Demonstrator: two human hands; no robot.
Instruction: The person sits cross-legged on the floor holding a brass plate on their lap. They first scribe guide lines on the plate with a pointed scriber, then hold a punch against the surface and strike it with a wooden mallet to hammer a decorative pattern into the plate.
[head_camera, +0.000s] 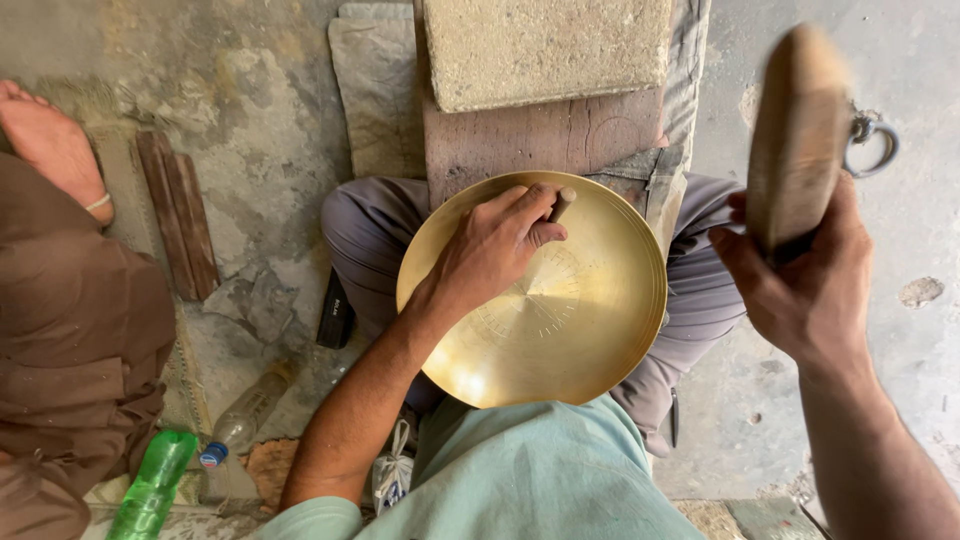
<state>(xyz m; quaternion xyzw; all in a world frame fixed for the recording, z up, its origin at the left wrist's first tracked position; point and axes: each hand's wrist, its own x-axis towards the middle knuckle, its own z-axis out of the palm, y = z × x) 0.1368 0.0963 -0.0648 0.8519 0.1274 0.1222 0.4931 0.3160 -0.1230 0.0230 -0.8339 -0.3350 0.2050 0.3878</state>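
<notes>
Brass plate, round and shallow, rests on the person's lap, tipped slightly toward the camera, with faint lines radiating from its centre. Nearest the camera, the pale green shirt covers the plate's near rim.

Left hand lies on the plate's inner face, fingers curled tight around a short punch. The punch tip sits on the far part of the dish, close to the rim; its long axis leans up and to the right.

Right hand is raised well apart from the plate, out to the right and higher, closed around the handle of a wooden mallet. The mallet head is blurred and stands roughly upright. From it, the punch lies down and to the left. The left hand is the one on the plate.

Farther off, a wooden board and a stone slab lie beyond the plate on a rough concrete floor.

Left side: another person's bare foot and brown clothing, a green bottle and a clear bottle on the floor near the camera.
</notes>
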